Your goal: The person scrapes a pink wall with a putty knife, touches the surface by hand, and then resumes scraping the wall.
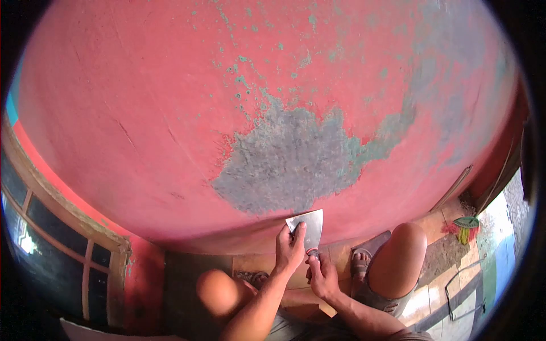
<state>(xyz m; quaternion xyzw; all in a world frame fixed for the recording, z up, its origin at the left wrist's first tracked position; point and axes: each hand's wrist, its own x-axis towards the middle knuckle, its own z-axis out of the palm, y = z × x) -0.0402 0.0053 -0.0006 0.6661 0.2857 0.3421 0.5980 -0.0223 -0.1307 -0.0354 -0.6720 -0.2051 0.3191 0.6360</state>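
Observation:
A metal scraper [310,230] with a wide flat blade is between my hands, in front of the lower wall. My left hand [290,248] pinches the blade's left side, its thumb on the metal face. The fingers of my right hand [322,275] are wrapped round the scraper's handle, below the blade. Just above the blade, the red wall [170,113] has a large bare grey patch [290,159] with ragged, peeling edges and green spots over it. Whether the blade's top edge touches the wall, I cannot tell.
Both bent knees flank my hands, with sandalled feet on the tiled floor [338,261] close to the wall. A brush with red and yellow-green bristles [467,234] lies at the right. A framed window [51,227] is at the lower left.

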